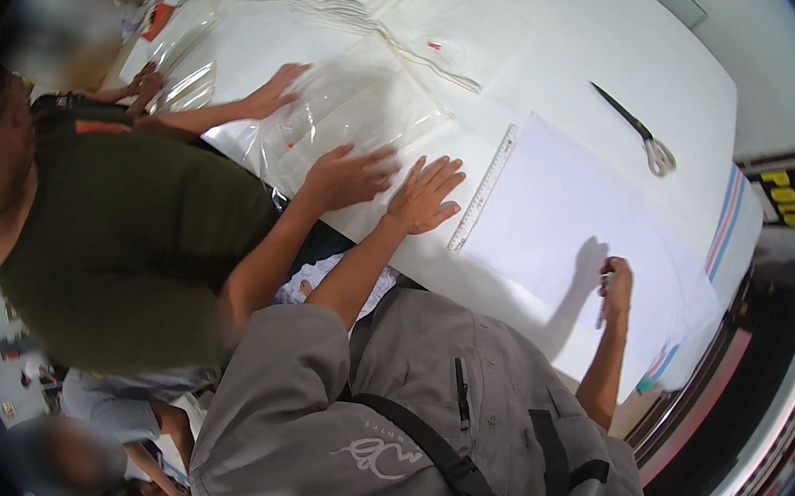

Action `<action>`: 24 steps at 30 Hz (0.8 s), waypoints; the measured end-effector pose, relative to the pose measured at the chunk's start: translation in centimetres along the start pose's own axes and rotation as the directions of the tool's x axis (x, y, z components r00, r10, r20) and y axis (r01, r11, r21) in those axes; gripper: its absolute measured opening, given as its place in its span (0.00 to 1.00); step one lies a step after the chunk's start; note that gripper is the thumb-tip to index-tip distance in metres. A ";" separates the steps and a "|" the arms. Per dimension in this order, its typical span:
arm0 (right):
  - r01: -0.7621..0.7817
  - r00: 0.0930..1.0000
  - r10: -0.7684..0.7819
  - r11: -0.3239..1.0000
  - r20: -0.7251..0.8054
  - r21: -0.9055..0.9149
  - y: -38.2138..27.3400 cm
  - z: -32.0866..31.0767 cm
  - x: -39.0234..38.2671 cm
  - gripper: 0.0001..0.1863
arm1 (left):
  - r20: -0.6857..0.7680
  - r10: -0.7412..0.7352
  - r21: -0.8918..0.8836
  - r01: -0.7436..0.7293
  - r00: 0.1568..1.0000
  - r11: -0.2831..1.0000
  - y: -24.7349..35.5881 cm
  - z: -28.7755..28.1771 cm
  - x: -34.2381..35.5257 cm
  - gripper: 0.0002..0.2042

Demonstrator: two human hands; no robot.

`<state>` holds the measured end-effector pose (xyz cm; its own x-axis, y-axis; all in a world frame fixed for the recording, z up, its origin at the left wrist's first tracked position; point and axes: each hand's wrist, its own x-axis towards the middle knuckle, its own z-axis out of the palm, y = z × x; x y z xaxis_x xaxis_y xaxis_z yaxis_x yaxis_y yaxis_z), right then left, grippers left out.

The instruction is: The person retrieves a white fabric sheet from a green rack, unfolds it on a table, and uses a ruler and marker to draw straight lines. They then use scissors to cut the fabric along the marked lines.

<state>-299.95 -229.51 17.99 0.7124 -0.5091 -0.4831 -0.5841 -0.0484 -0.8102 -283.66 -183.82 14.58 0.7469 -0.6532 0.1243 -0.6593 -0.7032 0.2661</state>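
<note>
My left hand (427,196) lies flat on the white table with its fingers spread, holding nothing. Just right of it is a white ruler (484,189) with dark markings, along the left edge of a large, thin white sheet (571,213); whether it is paper or cloth I cannot tell. Over the right part of that sheet, my right hand (617,289) is closed around a slim pen-like thing (601,313), mostly hidden by the fingers. The hand's shadow falls on the sheet. Beyond the sheet lie scissors (644,134) with black blades and a pale handle.
At my left, a person in a dark green shirt (127,239) reaches over a clear plastic bag (365,99) with pale folded contents, one hand (352,177) beside my left hand. Stacked pale packets (438,49) lie farther back. A striped white bundle (722,253) borders the table's right side.
</note>
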 end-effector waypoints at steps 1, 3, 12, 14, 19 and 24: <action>-0.059 0.998 0.057 0.991 0.020 0.118 0.7 1.3 -2.9 0.14 | -0.004 0.017 -0.017 -0.017 1.000 1.000 0.1 -0.1 0.1 0.32; -0.114 0.993 0.114 0.975 0.014 0.192 2.0 3.9 -7.5 0.14 | -0.012 0.039 -0.044 -0.039 0.999 0.998 0.3 -0.5 0.2 0.32; -0.045 0.991 0.046 0.999 -0.122 0.010 5.8 12.2 -17.1 0.16 | -0.028 0.232 -0.041 -0.233 0.972 0.972 0.5 -0.7 1.0 0.30; 0.043 0.990 -0.053 0.996 -0.127 -0.081 6.8 13.0 -17.6 0.17 | -0.004 0.248 -0.037 -0.248 0.969 0.968 0.5 -0.4 0.9 0.30; 0.171 0.951 -0.200 0.975 -0.237 -0.139 8.6 13.6 -17.7 0.16 | 0.044 0.254 -0.058 -0.251 0.966 0.966 0.8 -0.5 1.0 0.29; 0.154 0.950 -0.169 0.985 -0.263 -0.077 8.0 13.5 -17.2 0.13 | 0.048 0.271 -0.098 -0.265 0.961 0.959 0.8 -0.9 1.0 0.29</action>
<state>-311.66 -209.53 15.38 0.6727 -0.7017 -0.2346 -0.4960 -0.1924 -0.8467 -283.33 -184.76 15.77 0.5354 -0.8319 0.1461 -0.8220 -0.4735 0.3164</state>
